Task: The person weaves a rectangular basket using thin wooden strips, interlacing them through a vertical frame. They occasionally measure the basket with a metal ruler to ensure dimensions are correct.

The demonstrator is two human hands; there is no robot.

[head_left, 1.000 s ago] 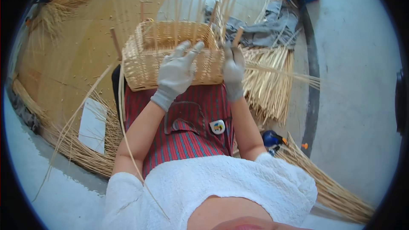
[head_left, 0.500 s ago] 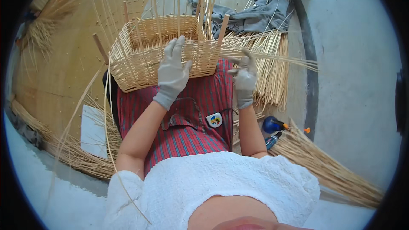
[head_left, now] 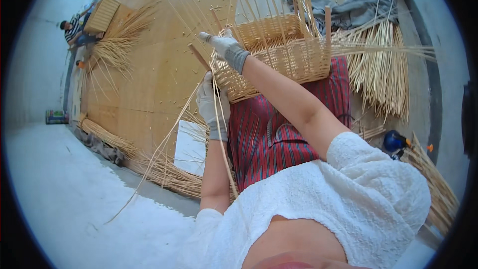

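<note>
We sat on a pale concrete floor (head_left: 74, 204) beside a broad wooden board (head_left: 164, 60), with loose cane scattered along the board's near edge and a bundle of cut cane (head_left: 378, 69) lying past its right side. A grey cloth (head_left: 363, 0) lay crumpled at the far right corner, and a blue spray bottle (head_left: 396, 141) stood on the floor near our right elbow. Far off at the board's left corner another person (head_left: 72, 27) sat with a second bundle.

The half-woven basket (head_left: 279, 55) rested tilted on our lap, on the red striped skirt (head_left: 284, 129). Its base and lower walls were already woven tight, several rows deep. The upright stakes (head_left: 259, 0) stood bare and long above the woven rim, so we judged most of the wall height and the border were left to do.

Our right hand (head_left: 224, 47), gloved in grey, reached across to the basket's left corner, its fingers curled over the rim; whether they pinched a strand we could not tell. Our left hand (head_left: 213, 104), gloved too, sat just below that corner, fingers closed loosely around a long weaving strand (head_left: 169, 139) that trailed down to the floor.
</note>
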